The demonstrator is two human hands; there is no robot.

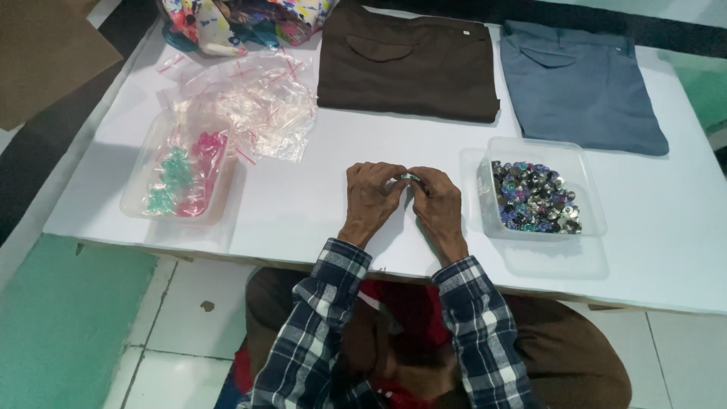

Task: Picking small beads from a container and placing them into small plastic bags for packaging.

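Button (410, 178) looks tiny, hard and slick to me, pinched mid-surface (318, 204) between both grips, left hand (372, 191) and right hand (435, 198) closed on its edges, so I'd take it by the rim, fingertips only.

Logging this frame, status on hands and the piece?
Left hand and right hand together over the white table, both pinching one small shiny piece. Tray of shiny pieces just right of them. Nothing in the way.
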